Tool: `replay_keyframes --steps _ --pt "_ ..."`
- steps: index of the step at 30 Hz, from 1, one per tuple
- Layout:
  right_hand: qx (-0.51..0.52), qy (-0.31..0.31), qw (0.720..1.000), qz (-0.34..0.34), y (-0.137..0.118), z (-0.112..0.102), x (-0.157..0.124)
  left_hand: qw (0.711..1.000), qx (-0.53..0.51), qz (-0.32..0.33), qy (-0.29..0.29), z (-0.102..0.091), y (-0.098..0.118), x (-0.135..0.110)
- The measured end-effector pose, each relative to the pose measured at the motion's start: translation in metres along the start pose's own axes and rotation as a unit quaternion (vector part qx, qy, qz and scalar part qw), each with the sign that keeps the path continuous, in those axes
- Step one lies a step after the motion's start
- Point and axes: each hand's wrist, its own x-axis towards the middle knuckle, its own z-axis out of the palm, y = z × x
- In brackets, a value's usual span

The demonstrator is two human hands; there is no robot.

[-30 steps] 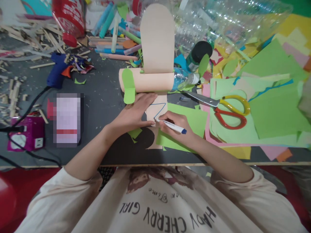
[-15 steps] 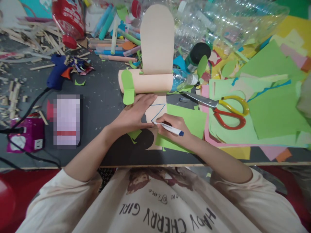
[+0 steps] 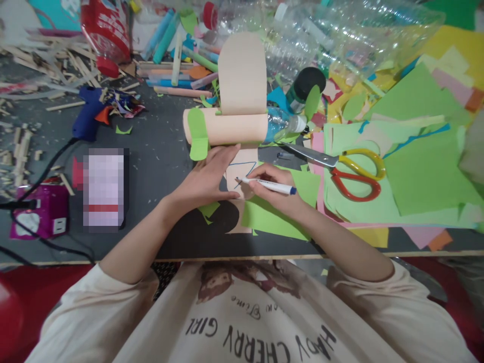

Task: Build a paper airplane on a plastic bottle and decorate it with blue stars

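Observation:
In my right hand (image 3: 275,185) is a white marker (image 3: 270,186) with a blue end, its tip over a peach paper flap (image 3: 245,155). Blue lines forming an angular outline show on that flap. My left hand (image 3: 206,175) lies flat at the flap's left side, fingers stretched out. Above it lies a bottle (image 3: 278,126) wrapped in a peach paper tube (image 3: 236,128), its white cap pointing right. A green paper strip (image 3: 198,133) is on the tube's left end, and a rounded peach paper piece (image 3: 242,75) extends from its far side.
Scissors (image 3: 357,174) with yellow and red handles lie on stacked coloured paper (image 3: 393,206) at right. A blue glue gun (image 3: 87,112), a purple box (image 3: 41,212) and a blurred box (image 3: 106,191) are left. Plastic bottles (image 3: 340,35), sticks and markers crowd the back.
My right hand and the marker have shifted slightly up, the tip leaving the lower corner of the outline. The rounded peach piece now looks shorter, its top edge lower and curled. My left hand has barely moved.

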Motion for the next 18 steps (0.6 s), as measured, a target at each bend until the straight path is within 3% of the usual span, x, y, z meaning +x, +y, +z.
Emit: replay_keyframes --steps 8,18 --pt "0.009 0.065 0.998 -0.026 0.013 -0.018 0.017 1.0 -0.008 -0.004 0.0 0.002 -0.001 0.001" --pt "-0.018 0.052 0.998 -0.006 0.012 -0.017 0.019 1.0 -0.012 -0.019 -0.01 0.0 0.002 0.001"
